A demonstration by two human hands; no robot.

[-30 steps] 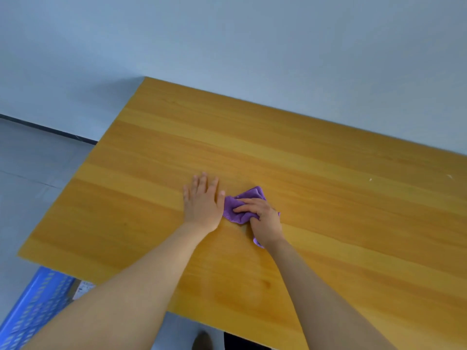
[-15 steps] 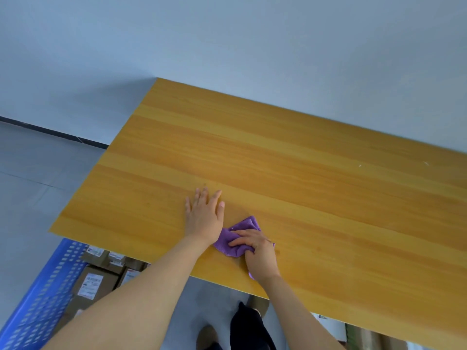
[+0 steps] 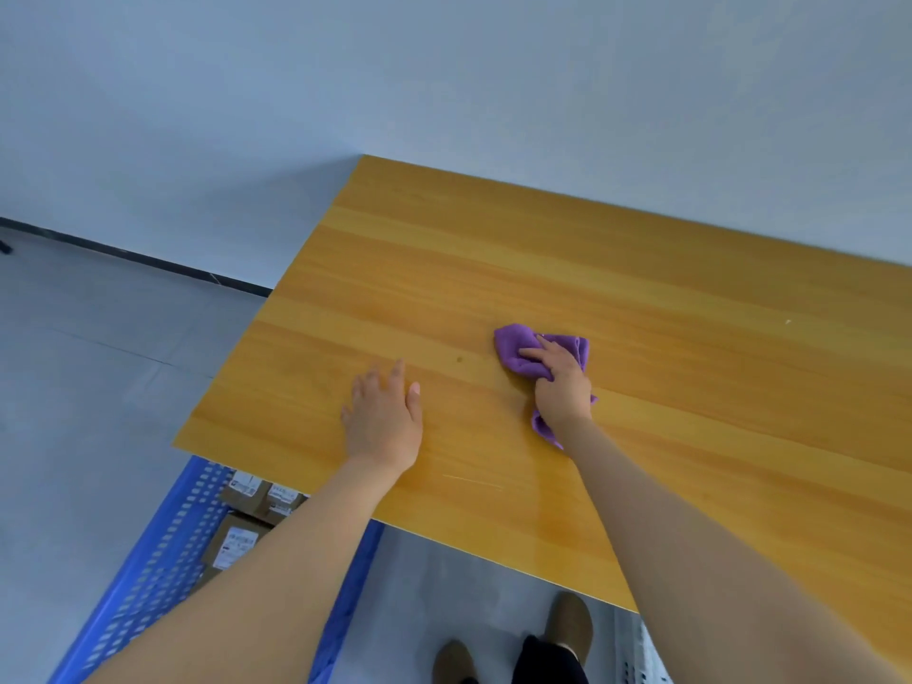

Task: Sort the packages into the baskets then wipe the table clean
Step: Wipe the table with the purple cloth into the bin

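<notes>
A purple cloth (image 3: 515, 345) lies crumpled on the wooden table (image 3: 641, 313), right of its middle. My right hand (image 3: 562, 382) presses down on the cloth with its fingers spread over it, and a corner of cloth sticks out under the wrist. My left hand (image 3: 382, 417) rests flat on the bare wood to the left, fingers straight, holding nothing. A blue basket (image 3: 163, 560) stands on the floor under the table's near left corner, with brown cardboard packages (image 3: 237, 540) bearing white labels inside it.
A small dark spot (image 3: 460, 359) marks the wood between my hands. The table's far edge meets a pale wall. Grey floor lies to the left. My feet (image 3: 567, 619) stand below the near edge, and a white perforated basket edge (image 3: 641, 654) shows at the bottom right.
My right hand has slid the cloth away from my left hand, to the right and farther from the near edge. The left hand stayed flat on the table.
</notes>
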